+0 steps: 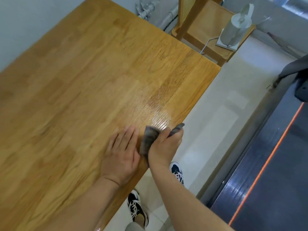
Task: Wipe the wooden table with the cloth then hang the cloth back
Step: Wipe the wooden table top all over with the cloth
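Gripping the cloth (148,140) at the table's (83,90) edge.
Your right hand (162,148) is clenched round it, bunched; just left of that grip, your left hand (122,155) lies flat, fingers spread, on the wood.

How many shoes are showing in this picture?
2. One shoe is on the floor just right of the right forearm, near the table edge; the other shoe is lower, between the two forearms. Both are partly hidden.
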A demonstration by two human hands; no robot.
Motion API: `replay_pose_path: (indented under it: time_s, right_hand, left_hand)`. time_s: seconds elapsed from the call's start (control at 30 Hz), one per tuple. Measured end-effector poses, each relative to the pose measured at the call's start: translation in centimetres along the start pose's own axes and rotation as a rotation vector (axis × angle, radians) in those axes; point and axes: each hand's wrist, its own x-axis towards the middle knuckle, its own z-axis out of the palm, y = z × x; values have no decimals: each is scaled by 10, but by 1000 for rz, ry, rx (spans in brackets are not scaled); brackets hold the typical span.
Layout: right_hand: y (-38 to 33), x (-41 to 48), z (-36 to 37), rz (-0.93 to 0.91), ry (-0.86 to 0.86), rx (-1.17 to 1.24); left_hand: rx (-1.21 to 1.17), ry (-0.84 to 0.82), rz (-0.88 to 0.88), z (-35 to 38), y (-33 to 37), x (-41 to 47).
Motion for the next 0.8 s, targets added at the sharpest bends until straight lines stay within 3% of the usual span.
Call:
replay_pose_path:
  time_s: [0.1, 0.2, 0.33, 0.47, 0.63, 0.7, 0.8]
  right_hand:
    - [10, -28, -4, -21, -32, -73]
    - [1, 5, -9, -89, 9, -156]
    - [-32, 45, 1, 34, 142, -136]
    - [10, -32, 13, -40, 178, -125]
    - [76, -169, 12, -118, 32, -25]
    - [81, -188, 7, -130, -47, -12]
    - [66, -153, 4, -104, -22, -89]
  left_hand:
    - [-64, -5, 18, 0, -2, -1]
    - [-69, -20, 62, -3, -19, -20]
    - [-20, -1, 45, -4, -62, -80]
    - [-66, 32, 48, 2, -73, -101]
    - [-124, 65, 75, 8, -78, -101]
    - [-123, 57, 69, 9, -78, -101]
    - [-127, 61, 62, 7, -76, -100]
